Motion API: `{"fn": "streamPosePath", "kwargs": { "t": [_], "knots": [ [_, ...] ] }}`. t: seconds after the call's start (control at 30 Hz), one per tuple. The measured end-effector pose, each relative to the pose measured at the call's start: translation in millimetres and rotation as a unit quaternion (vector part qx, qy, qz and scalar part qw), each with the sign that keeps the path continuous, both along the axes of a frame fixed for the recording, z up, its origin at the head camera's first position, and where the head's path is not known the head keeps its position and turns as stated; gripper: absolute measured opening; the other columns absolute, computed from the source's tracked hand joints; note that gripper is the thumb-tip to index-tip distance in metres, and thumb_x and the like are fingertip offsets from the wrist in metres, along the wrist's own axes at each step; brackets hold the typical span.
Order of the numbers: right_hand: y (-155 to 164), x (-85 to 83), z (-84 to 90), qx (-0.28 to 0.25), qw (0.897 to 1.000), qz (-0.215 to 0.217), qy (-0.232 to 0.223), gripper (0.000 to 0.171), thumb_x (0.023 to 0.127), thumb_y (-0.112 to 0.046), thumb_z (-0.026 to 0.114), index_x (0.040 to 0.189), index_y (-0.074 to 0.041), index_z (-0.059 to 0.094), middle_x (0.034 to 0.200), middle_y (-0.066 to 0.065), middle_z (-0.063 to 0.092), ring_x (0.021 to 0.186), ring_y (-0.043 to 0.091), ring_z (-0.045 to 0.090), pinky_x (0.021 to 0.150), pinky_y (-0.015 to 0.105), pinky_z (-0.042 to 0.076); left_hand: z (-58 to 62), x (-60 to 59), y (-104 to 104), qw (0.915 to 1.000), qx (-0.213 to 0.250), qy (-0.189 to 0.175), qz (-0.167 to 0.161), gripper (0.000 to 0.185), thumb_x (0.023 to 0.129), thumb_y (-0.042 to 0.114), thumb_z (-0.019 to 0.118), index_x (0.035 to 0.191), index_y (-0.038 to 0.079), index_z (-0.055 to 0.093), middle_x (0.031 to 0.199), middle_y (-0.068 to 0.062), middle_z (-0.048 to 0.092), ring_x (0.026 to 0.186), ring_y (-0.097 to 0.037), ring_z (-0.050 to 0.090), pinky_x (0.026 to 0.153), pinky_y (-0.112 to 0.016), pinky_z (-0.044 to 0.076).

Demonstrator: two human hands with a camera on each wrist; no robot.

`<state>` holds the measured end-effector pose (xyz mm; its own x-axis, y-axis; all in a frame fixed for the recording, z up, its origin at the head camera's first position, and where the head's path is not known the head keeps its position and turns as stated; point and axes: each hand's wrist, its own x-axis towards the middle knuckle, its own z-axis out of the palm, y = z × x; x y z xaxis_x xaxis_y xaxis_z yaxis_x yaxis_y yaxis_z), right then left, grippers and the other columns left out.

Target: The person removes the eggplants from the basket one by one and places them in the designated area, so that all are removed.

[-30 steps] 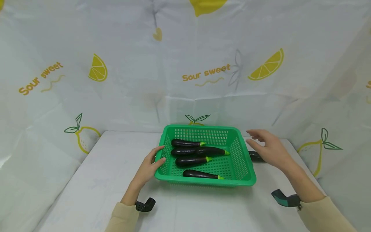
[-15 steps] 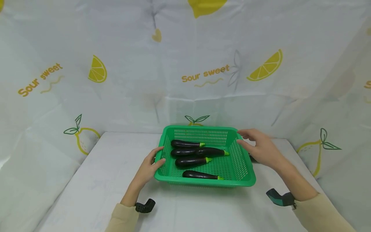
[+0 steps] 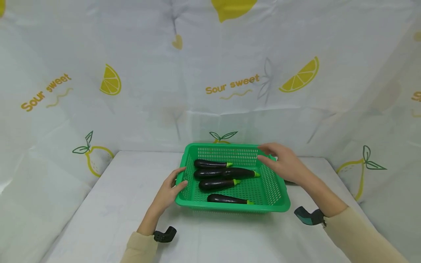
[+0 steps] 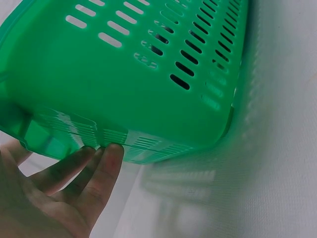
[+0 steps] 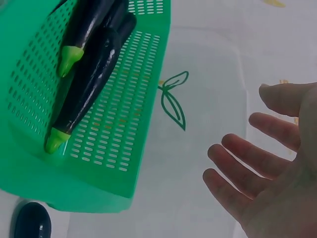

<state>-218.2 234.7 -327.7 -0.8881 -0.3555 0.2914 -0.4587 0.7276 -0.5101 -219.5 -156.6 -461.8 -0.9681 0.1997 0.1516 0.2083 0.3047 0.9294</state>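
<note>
A green slotted basket (image 3: 230,209) sits mid-table with several dark eggplants (image 3: 217,183) lying in it, green caps to the right. My left hand (image 3: 179,179) grips the basket's left rim, thumb over the edge. In the left wrist view its fingers (image 4: 104,168) press the underside of the basket (image 4: 124,74). My right hand (image 3: 279,162) hovers over the basket's far right corner, holding nothing. The right wrist view shows this hand's fingers (image 5: 247,173) spread, beside the basket wall (image 5: 119,148) and two eggplants (image 5: 94,74).
One more eggplant (image 5: 30,225) lies on the table outside the basket's right side. A white cloth with lemon prints covers the table (image 3: 108,204) and hangs as a backdrop (image 3: 148,91) behind and at both sides.
My right hand moved left, from the table beside the basket to above its far right corner. The left hand kept its hold on the left rim.
</note>
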Motion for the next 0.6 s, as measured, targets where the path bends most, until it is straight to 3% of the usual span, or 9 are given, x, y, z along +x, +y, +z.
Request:
{"fn": "streamPosePath", "kwargs": {
  "t": [0.6],
  "knots": [
    [-21.8, -37.8, -10.9, -0.004, 0.998, 0.046, -0.037, 0.044, 0.104, -0.028, 0.062, 0.136, 0.001, 0.059, 0.135, 0.02, 0.061, 0.119, 0.037, 0.06, 0.101, 0.055, 0.047, -2.3, -0.6, 0.9, 1.0, -0.005, 0.005, 0.002, 0.055, 0.103, 0.023, 0.063, 0.154, 0.014, 0.043, 0.159, -0.021, 0.037, 0.143, -0.046, 0.037, 0.111, -0.065, 0.033]
  ]
}}
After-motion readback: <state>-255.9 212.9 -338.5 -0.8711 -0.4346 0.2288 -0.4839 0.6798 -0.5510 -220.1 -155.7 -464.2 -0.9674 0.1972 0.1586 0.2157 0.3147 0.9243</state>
